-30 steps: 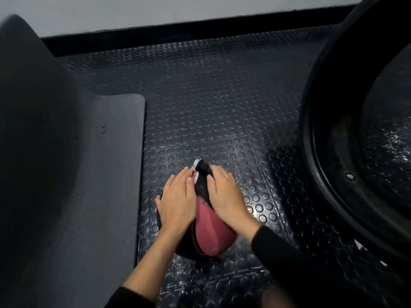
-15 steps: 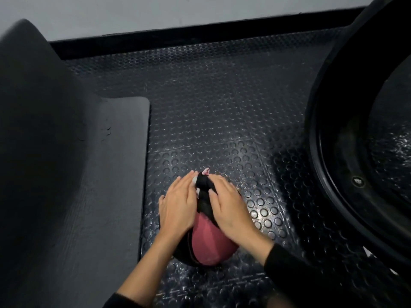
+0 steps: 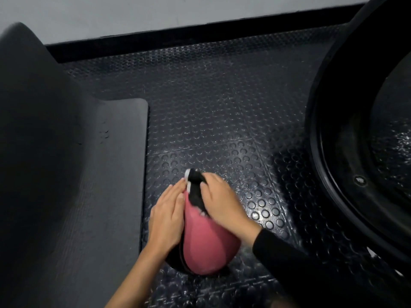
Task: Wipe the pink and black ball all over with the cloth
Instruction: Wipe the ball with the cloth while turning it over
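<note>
Both hands are on the ball (image 3: 206, 245), low in the middle of my view. From the left I see a grey mat (image 3: 106, 196), humped up tall at its far side and flat toward the middle. Its straight right edge runs just beside the ball, so there is little room on that side. The left hand (image 3: 166, 216) lies flat against the ball's left flank, fingers straight and together, pointing away from me. The ball rests on the floor (image 3: 222, 121) between the two hands, its pink panel up and a black panel showing along its lower left edge. At its far end sits the cloth (image 3: 195, 187), black with a white edge, bunched against the top of the ball. The right hand (image 3: 222, 207) curls its fingers over the cloth and presses it down; a black sleeve (image 3: 289, 263) covers that arm. Beyond the hands the floor is open, dark rubber with raised round studs, reaching to a black skirting strip (image 3: 178, 41) and a pale wall (image 3: 178, 12). To the right, well apart from the ball, a big black round rim (image 3: 315, 170) closes off that side.
</note>
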Demonstrator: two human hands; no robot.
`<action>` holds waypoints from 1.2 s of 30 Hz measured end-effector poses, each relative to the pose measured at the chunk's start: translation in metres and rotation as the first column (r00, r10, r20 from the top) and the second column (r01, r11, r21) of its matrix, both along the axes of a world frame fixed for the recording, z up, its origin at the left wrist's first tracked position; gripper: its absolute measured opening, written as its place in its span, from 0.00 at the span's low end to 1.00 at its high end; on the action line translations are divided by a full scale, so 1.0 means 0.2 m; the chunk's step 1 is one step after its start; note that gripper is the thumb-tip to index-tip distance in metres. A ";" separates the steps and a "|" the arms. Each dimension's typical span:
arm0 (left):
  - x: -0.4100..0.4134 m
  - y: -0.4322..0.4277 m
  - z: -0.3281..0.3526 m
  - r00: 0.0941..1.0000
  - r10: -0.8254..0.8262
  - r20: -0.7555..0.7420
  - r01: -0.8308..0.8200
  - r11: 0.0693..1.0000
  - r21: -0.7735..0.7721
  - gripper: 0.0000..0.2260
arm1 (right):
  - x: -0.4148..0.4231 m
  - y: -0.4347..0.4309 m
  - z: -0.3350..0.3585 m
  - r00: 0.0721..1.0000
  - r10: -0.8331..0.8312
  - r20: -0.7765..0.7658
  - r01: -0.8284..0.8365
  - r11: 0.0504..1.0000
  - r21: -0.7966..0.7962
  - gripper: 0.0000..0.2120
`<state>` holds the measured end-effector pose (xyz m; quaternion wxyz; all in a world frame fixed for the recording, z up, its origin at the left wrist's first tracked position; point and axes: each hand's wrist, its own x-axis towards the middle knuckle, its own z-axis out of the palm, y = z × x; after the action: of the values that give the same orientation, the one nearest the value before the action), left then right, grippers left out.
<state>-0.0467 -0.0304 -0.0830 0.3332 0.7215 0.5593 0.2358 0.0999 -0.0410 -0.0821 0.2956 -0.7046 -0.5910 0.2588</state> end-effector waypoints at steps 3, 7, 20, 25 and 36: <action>-0.03 -0.04 -0.01 0.999 0.037 0.022 -0.037 0.999 0.004 0.25 | 0.16 0.20 -0.09 0.953 -0.201 -0.229 0.080 0.890 -0.448 0.12; -0.02 -0.04 0.00 0.996 0.086 -0.026 -0.087 0.995 -0.046 0.25 | 0.13 0.15 -0.06 0.967 -0.196 -0.161 0.118 0.909 -0.400 0.11; 0.09 0.01 0.02 0.988 0.057 -0.140 -0.069 0.994 -0.083 0.20 | -0.04 0.04 0.07 0.994 0.067 0.088 -0.063 0.997 -0.047 0.11; 0.14 0.04 0.04 0.984 -0.013 -0.178 0.003 0.998 -0.060 0.24 | 0.07 0.12 0.03 0.999 0.041 -0.007 -0.041 0.987 -0.153 0.12; 0.16 0.04 0.03 0.973 -0.042 -0.226 0.031 0.998 -0.054 0.21 | 0.08 0.09 0.01 0.999 -0.007 0.040 0.013 0.987 -0.160 0.13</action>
<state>-0.0142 -0.0234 -0.0762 0.2895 0.7452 0.5861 0.1317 0.1161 -0.0225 -0.0793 0.2278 -0.7338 -0.5704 0.2902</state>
